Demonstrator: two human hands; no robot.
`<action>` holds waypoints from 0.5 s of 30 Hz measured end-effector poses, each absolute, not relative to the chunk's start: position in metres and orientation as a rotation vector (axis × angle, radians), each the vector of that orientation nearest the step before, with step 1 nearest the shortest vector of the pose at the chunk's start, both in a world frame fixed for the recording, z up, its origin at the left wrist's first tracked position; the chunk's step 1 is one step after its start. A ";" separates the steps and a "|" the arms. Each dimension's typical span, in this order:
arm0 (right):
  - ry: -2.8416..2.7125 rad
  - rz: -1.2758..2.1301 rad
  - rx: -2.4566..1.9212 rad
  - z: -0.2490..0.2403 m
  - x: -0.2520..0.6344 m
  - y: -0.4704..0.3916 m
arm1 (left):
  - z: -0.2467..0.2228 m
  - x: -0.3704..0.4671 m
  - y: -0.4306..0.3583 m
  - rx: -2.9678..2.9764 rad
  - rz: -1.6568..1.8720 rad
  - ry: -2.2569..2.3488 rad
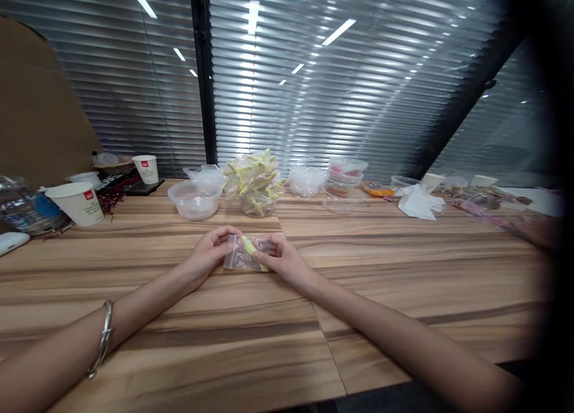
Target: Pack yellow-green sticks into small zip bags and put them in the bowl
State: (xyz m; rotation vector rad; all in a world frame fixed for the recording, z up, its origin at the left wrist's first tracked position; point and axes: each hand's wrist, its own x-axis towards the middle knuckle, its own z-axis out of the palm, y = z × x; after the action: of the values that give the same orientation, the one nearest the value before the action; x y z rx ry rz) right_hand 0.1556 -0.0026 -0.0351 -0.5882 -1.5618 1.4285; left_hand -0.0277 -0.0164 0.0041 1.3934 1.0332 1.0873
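Observation:
A small clear zip bag [237, 259] is held just above the wooden table, between my two hands. A slim yellow-green piece [248, 244] lies slanted in or against the bag; its exact kind is too small to make out. My left hand [208, 254] pinches the bag at its left side, near the zip strip. At the other side my right hand [289, 262] grips the bag, thumb in front, over the lower part of the yellow-green piece. Beyond my hands rises a heap of clear bags with similar yellow-green pieces [253, 177].
Left of the heap stands a clear plastic bowl [194, 201]. Paper cups [78, 204] and a water bottle [27, 207] are at the far left. Clear containers [344, 192] and white tissues [419, 202] line the back right. A blurred hand [533, 231] shows at the right edge.

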 end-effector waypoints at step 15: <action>-1.514 1.429 -0.609 -0.038 0.153 -0.004 | 0.004 -0.028 -0.018 1.424 1.130 1.079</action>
State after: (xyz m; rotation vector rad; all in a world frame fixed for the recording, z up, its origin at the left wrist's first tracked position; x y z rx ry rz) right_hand 0.1533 -0.0041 -0.0385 -0.6086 -1.5137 1.4285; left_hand -0.0278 -0.0182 0.0043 1.4236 1.0795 1.1304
